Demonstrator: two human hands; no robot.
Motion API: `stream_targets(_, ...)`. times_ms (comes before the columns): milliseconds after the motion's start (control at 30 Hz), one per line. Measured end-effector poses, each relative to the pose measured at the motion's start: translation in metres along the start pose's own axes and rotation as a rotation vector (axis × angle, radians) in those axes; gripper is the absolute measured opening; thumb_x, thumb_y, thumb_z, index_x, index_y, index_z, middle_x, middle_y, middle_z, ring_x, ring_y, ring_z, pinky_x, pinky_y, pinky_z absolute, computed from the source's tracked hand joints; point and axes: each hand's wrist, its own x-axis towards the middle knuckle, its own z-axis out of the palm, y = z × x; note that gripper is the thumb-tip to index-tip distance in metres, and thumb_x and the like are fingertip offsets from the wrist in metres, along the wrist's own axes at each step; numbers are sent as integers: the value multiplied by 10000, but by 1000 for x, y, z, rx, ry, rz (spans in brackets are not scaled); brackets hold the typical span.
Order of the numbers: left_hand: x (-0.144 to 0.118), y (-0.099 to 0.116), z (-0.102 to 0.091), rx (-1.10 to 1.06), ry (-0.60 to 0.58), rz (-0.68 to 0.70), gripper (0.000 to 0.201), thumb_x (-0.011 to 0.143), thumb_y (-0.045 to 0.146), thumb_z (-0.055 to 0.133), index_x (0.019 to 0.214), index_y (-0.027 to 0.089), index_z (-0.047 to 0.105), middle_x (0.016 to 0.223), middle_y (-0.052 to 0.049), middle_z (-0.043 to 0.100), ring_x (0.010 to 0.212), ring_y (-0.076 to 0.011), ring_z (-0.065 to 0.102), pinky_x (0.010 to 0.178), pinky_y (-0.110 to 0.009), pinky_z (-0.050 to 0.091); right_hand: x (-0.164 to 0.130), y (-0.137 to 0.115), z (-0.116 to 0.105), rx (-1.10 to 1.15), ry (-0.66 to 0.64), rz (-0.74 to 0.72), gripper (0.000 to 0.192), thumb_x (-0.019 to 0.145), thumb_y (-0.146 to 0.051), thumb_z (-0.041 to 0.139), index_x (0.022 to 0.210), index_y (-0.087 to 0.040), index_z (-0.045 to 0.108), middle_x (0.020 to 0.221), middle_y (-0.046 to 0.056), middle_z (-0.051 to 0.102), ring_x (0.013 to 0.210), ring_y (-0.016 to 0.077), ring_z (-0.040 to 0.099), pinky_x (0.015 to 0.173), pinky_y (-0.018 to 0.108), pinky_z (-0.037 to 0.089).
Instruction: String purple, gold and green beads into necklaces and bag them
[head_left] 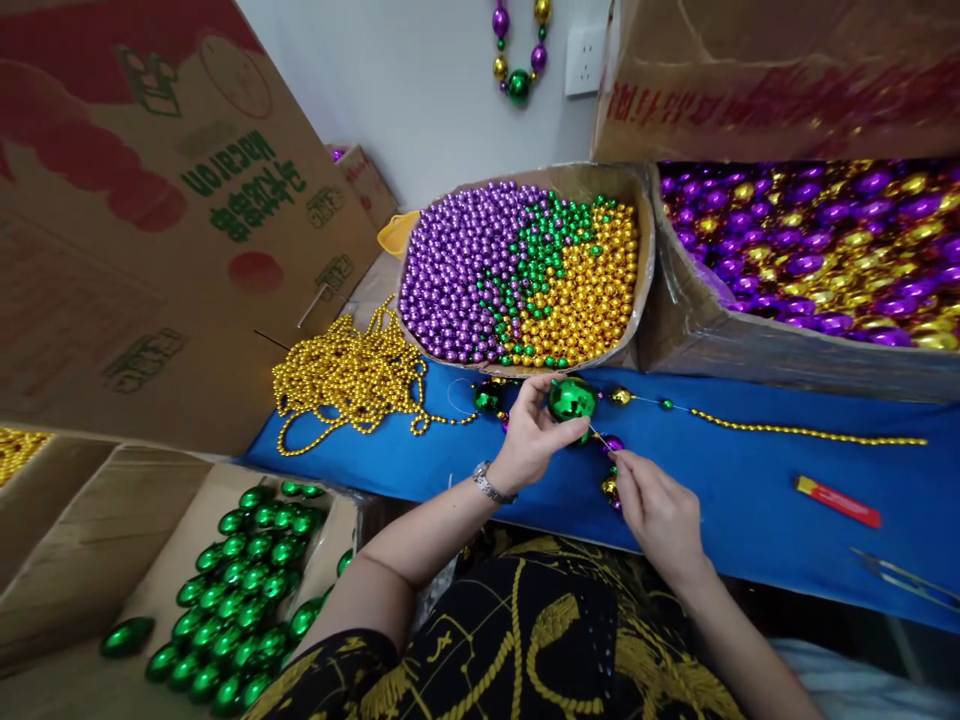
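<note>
Fingers of the left hand [529, 435] pinch a big green bead [571, 398]; the right hand [654, 508] pinches a thin needle [598, 435] at it, over the blue table [750, 490].

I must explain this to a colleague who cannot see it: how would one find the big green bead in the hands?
On the blue table cover, before the box of small beads, the left hand grips a large green bead. It is bigger than its strung neighbours.

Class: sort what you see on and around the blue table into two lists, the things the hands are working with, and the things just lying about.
In use:
left hand
large green bead
right hand
needle
bead strand

Lying about:
red lighter
gold bead pile
box of mixed small beads
box of green oval beads
tweezers
</note>
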Motion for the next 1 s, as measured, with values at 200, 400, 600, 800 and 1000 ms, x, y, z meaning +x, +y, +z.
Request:
stream_targets(200, 24, 15, -12, 256, -341, 80, 566, 776, 420, 744, 1250, 222, 507, 1217, -113, 606, 1088, -214, 607, 850, -325, 526, -1, 8, -3, -15, 31, 60, 138, 952, -178, 501, 1004, -163, 628, 847, 44, 738, 714, 133, 697, 703, 222, 526)
stream_targets(400, 114, 62, -47, 1446, -580, 273, 179, 876, 202, 540, 968, 171, 691, 970, -94, 703, 941, -211, 636, 862, -365, 477, -6, 21, -15, -60, 43, 121, 121, 953, -185, 503, 991, -165, 616, 840, 44, 725, 708, 127, 685, 679, 211, 506)
stream_targets(600, 137, 57, -50, 1783, -691, 77, 209, 791, 114, 555, 892, 181, 727, 854, -97, 705, 833, -226, 649, 705, -315, 455, -6, 21, -11, -39, 63, 130, 114, 946, -173, 509, 996, -179, 612, 839, 36, 722, 712, 129, 686, 694, 213, 514)
stream_targets(800, 105, 50, -41, 475, -346, -127, 236, 825, 306, 660, 1021, 177, 685, 934, -53, 684, 727, -110, 625, 636, -237, 486, -2, 18, -10, 9, 53, 117, 105, 933, -149, 527, 998, -169, 607, 823, 34, 708, 691, 124, 675, 698, 212, 515)
stream_targets(1000, 66, 45, -18, -93, -305, -377, 259, 763, 289, 768, 992, 178, 715, 839, -29, 675, 742, -100, 657, 648, -204, 530, 0, 15, -12, 20, 46, 112, 106, 927, -141, 530, 994, -170, 607, 814, 29, 699, 676, 122, 661, 692, 219, 508)
